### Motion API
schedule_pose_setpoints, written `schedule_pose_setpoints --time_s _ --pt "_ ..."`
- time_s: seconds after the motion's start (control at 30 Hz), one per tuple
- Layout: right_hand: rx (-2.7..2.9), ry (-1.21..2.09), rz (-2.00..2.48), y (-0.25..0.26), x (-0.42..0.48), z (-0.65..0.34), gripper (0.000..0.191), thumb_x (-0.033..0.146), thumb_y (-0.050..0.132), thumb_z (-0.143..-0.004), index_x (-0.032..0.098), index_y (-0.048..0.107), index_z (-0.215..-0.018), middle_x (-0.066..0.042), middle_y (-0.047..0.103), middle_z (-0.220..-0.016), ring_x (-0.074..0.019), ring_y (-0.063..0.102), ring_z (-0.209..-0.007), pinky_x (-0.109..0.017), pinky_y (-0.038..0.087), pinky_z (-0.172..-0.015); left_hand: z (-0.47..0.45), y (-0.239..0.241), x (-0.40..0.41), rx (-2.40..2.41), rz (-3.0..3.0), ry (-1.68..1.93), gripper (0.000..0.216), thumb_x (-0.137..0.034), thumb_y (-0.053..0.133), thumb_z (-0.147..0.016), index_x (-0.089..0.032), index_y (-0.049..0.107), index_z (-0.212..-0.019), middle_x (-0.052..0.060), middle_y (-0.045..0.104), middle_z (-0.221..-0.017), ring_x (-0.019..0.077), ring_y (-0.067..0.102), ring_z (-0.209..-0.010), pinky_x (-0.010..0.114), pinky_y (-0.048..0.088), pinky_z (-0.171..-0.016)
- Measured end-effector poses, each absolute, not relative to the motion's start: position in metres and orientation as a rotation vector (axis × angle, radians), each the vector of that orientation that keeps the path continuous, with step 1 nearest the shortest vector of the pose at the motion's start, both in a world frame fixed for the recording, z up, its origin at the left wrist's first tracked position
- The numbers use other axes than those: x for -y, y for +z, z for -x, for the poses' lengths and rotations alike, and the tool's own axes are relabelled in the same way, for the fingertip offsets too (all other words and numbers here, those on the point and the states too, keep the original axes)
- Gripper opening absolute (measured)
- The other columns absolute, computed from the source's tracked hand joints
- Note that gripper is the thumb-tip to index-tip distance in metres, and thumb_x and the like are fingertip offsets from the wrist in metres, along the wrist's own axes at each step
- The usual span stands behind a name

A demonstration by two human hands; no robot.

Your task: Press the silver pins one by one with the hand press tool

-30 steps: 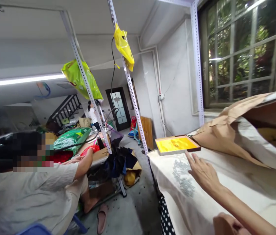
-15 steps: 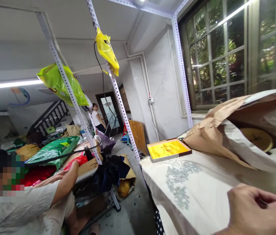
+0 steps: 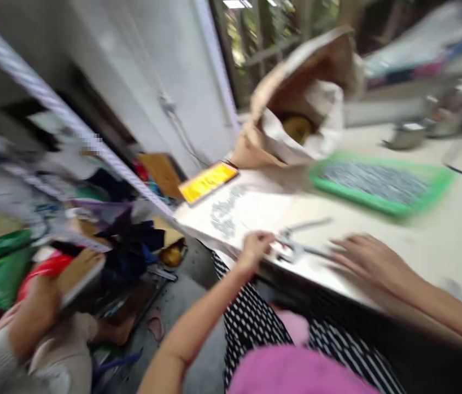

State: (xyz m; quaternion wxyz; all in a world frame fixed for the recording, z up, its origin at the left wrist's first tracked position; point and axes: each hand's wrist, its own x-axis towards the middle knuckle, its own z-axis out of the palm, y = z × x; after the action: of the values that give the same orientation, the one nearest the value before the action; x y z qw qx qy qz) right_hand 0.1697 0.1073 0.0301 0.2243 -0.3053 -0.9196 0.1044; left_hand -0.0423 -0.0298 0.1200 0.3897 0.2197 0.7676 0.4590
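Observation:
The view is smeared by motion. My left hand (image 3: 255, 246) has its fingers curled at the left end of a metal tool (image 3: 300, 249), which lies near the front edge of the cloth-covered table (image 3: 439, 246). To the right of the tool, my right hand (image 3: 368, 260) lies flat on the cloth with its fingers stretched out and nothing in it. Behind the hands stands a green tray (image 3: 378, 183) filled with small grey pieces. A loose heap of grey pieces (image 3: 224, 208) lies on the cloth to the left.
A yellow-lined tray (image 3: 208, 182) sits at the table's far left corner, beside an open brown paper bag (image 3: 296, 104). Metal bowls (image 3: 407, 137) stand at the back right. A seated person (image 3: 29, 328) and cluttered shelves with a perforated post (image 3: 91, 145) fill the left.
My head has swung down and to the right, so the green tray and the table's front edge came into view. Both hands now rest at the front edge by the metal tool.

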Motion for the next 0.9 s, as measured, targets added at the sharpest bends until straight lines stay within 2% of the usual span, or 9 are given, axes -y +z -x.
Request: schedule_pose_setpoints --time_s 0.1,0.17,0.23,0.53,0.9 --pt "2.798 0.431 0.853 0.033 -0.074 -0.197 0.038 0.043 0.055 -0.103 0.015 0.068 -0.125 -0.015 0.066 -0.116 -0.0271 0.058 -0.107 -0.040 0.045 -0.095 0.057 0.085 0.015 -1.952 -0.669 1.131 0.004 -0.019 0.075 -0.078 -0.016 0.072 -0.078 -0.001 0.067 -0.067 0.0098 0.054 -0.058 0.022 0.048 -0.060" --pt "2.818 0.448 0.943 0.033 -0.071 -0.187 0.043 0.040 0.051 -0.104 0.011 0.062 -0.135 -0.017 0.063 -0.121 -0.0289 0.054 -0.110 -0.040 0.042 -0.093 0.061 0.065 0.008 -1.897 -0.763 1.102 0.012 -0.023 0.078 -0.076 -0.014 0.073 -0.083 0.000 0.069 -0.070 0.0098 0.055 -0.058 0.021 0.046 -0.059" --pt "2.803 0.436 1.019 0.032 -0.075 -0.174 0.040 0.031 0.047 -0.105 0.010 0.060 -0.137 -0.016 0.062 -0.122 -0.0281 0.050 -0.110 -0.038 0.039 -0.092 0.063 0.057 0.007 -1.863 -0.798 1.071 0.020 -0.029 0.079 -0.073 -0.013 0.073 -0.084 0.000 0.069 -0.069 0.0104 0.056 -0.059 0.022 0.046 -0.058" --pt "2.763 0.244 1.029 0.015 -0.085 -0.164 0.027 0.025 0.049 -0.105 0.016 0.071 -0.116 -0.013 0.063 -0.109 -0.0262 0.046 -0.100 -0.036 0.031 -0.078 0.073 0.054 -0.006 -1.826 -0.860 0.819 0.042 -0.050 0.086 -0.055 -0.013 0.071 -0.068 -0.002 0.059 -0.052 0.0098 0.048 -0.049 0.022 0.038 -0.049" --pt "2.660 0.129 0.983 -0.004 -0.084 -0.165 0.026 0.027 0.050 -0.105 0.021 0.072 -0.116 -0.011 0.064 -0.104 -0.0250 0.043 -0.094 -0.036 0.027 -0.075 0.073 0.063 -0.018 -1.846 -0.808 0.620 0.030 -0.038 0.084 -0.056 -0.013 0.069 -0.061 -0.002 0.057 -0.050 0.0089 0.048 -0.047 0.021 0.038 -0.048"
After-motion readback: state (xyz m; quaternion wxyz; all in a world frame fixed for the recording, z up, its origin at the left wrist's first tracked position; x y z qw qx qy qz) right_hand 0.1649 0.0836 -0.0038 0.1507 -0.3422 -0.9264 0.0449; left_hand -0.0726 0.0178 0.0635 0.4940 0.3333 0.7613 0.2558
